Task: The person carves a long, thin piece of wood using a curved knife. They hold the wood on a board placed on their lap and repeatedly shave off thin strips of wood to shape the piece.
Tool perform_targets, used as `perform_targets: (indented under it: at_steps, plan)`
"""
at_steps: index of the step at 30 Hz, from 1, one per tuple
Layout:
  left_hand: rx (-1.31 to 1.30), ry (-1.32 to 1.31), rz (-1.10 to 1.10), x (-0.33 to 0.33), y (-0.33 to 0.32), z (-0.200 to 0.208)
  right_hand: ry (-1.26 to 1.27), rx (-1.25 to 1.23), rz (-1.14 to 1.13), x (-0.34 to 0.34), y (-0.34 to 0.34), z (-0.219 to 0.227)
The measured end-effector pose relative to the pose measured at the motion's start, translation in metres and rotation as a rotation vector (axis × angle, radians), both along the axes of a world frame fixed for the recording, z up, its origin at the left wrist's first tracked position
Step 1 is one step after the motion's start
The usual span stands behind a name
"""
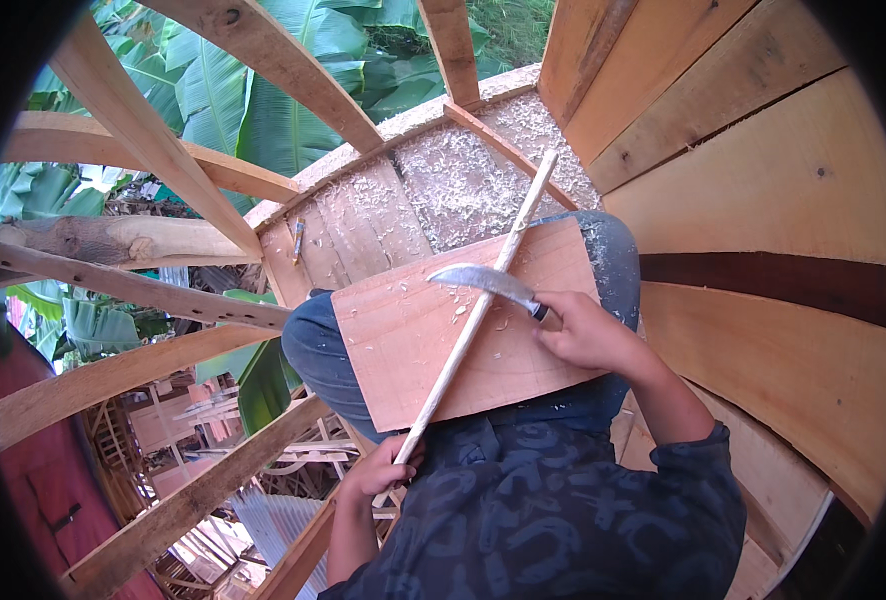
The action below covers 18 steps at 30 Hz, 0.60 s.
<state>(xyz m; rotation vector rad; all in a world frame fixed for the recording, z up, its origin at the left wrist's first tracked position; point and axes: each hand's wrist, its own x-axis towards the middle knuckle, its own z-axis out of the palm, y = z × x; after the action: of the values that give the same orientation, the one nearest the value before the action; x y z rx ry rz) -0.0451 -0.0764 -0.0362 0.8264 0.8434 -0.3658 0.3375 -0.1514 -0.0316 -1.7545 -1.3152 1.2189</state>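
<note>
A pale, peeled wooden stick lies slantwise over a flat wooden board on my lap. My left hand is closed round the stick's near end, beside my hip. In my right hand is a knife with a curved, broad blade and a dark handle. Its blade crosses over the stick near the middle of the board, pointing left; whether the edge touches the wood I cannot tell. A few small shavings are scattered on the board.
Curled wood shavings cover the plank floor ahead of my knees. A small slim object lies at the floor's left. Wooden rails stand on the left, with large green leaves beyond. A plank wall rises close on the right.
</note>
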Motion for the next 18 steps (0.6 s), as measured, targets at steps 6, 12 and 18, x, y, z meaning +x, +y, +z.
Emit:
perform_targets:
  at_steps: [6, 12, 18]
  plan:
    - [-0.048, -0.099, 0.036, 0.003, -0.001, -0.006, -0.019, 0.079, -0.035, 0.004, -0.004, -0.008]
    - [-0.055, -0.022, 0.008, 0.008, -0.002, -0.002, 0.056, -0.107, -0.053, 0.019, 0.007, 0.005]
    - [-0.007, -0.055, 0.009, 0.011, -0.002, 0.004, 0.029, -0.108, -0.171, 0.029, 0.008, 0.000]
